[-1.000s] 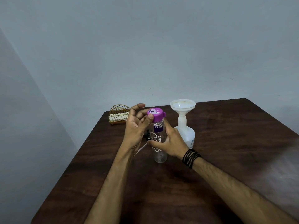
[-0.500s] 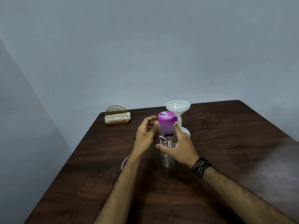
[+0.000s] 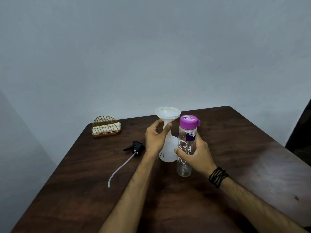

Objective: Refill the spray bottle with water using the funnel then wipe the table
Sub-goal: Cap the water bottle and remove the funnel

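Bottle [image 3: 186, 148] reading "zepto" gripped by right hand [image 3: 196, 153]; left hand [image 3: 155, 138] pinches funnel [image 3: 167, 115].

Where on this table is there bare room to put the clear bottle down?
Bare wood lies right of the clear bottle toward the table edge, and near the forearms. Crowded: spray bottle with funnel, trigger head and napkin holder left.

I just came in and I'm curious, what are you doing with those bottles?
A person is getting ready to refill a spray bottle. The left hand steadies the funnel sitting in its neck. The right hand holds a clear bottle, its purple lid closed. The sprayer lies on the table, by a napkin holder.
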The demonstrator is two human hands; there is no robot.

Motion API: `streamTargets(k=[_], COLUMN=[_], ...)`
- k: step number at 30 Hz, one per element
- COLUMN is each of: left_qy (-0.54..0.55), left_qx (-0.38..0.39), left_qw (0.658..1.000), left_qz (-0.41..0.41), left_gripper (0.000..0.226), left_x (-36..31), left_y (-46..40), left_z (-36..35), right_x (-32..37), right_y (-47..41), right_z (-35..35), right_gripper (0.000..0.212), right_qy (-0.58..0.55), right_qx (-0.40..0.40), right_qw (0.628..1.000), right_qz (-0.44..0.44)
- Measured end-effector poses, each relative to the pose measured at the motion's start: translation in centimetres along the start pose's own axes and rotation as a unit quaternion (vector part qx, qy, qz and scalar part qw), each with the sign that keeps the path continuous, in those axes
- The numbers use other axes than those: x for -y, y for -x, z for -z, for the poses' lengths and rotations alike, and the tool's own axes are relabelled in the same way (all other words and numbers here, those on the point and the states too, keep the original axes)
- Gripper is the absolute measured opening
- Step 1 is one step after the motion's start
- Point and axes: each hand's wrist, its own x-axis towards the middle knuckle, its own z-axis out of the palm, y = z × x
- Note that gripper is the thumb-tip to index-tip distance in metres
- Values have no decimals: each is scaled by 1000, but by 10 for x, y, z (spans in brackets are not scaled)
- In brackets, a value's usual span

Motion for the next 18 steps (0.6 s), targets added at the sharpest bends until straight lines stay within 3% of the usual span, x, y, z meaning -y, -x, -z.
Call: streamTargets(k=[5, 8, 10, 18], left_qy=[20, 13, -26, -132], left_qx=[-54, -91, -103, -56], left_qw=[998, 994, 992, 986], left_qz=[-21, -56, -73, -85], left_gripper=[30, 20, 26, 22], left_x=[-18, -42, -57, -67], left_y=[-6, -13, -12, 15], left_z=[-4, -1, 3, -24], right_x=[-9, -13, -16, -35], right_y=[-3, -6, -8, -15], right_z=[8, 13, 19, 67], right_gripper=[73, 76, 80, 78], right_qy=[2, 5, 17, 89], right_qx=[-14, -33, -44, -153], right_qw=[1000, 999, 999, 983], right_qz=[-7, -16, -22, -45])
